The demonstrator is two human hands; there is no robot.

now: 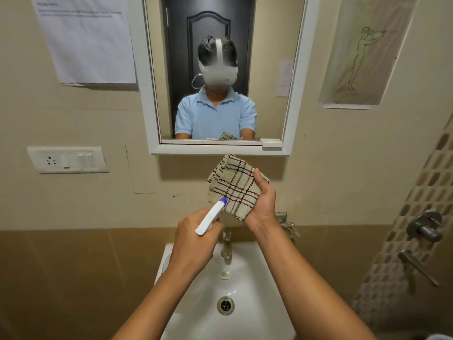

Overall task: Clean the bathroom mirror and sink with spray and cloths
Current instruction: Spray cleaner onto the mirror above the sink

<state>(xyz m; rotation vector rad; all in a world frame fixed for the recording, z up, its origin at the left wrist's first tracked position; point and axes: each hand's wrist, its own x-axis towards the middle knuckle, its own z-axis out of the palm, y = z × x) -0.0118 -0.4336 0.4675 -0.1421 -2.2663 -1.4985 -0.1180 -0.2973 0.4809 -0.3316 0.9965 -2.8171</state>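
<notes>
Left hand point(193, 244) grips the spray bottle point(210, 218), nozzle apparently touching the checked cloth point(236, 186) bunched in the right hand point(261, 204): wetting it, then wiping the mirror point(220, 69) above.

We see only the sprayer's head point(211, 218); our left hand point(196, 244) hides its bottle. Our right hand point(261, 202) covers one edge of the cloth point(235, 185). The sink's point(257, 290) near rim is cut off at the bottom edge, the mirror's point(269, 69) top at the upper edge. The notice's point(85, 40) print is too blurred to read
</notes>
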